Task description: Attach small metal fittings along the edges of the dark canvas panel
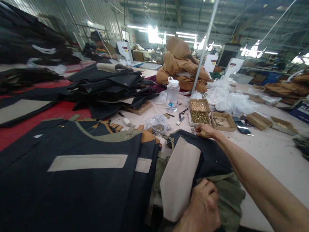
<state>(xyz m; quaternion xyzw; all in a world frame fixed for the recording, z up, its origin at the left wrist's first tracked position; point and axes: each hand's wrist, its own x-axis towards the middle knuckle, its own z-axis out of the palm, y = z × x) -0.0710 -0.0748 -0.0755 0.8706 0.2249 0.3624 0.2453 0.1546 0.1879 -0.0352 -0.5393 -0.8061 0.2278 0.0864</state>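
My left hand [202, 203] is closed on the edge of a dark navy garment piece [214, 154], which has a beige panel [180, 175] and olive-green fabric [228, 196]. My right hand [204, 130] reaches over the far edge of that piece, its fingers pinched together by a few small metal bits on the tabletop. What they hold, if anything, is too small to tell. Just beyond the fingers stands a box of small brass-coloured fasteners [200, 118], with a second fastener box [199, 105] behind it. To the left lies a stack of navy garment pieces [96, 190] with beige strips and olive trim.
A water bottle [172, 95] stands behind the small parts. Right of the fasteners are a shallow cardboard box [223, 122] and a phone [242, 125]. A metal pole [205, 45] rises beyond, near piled brown fabric [183, 64]. A person [103, 48] is at the far left.
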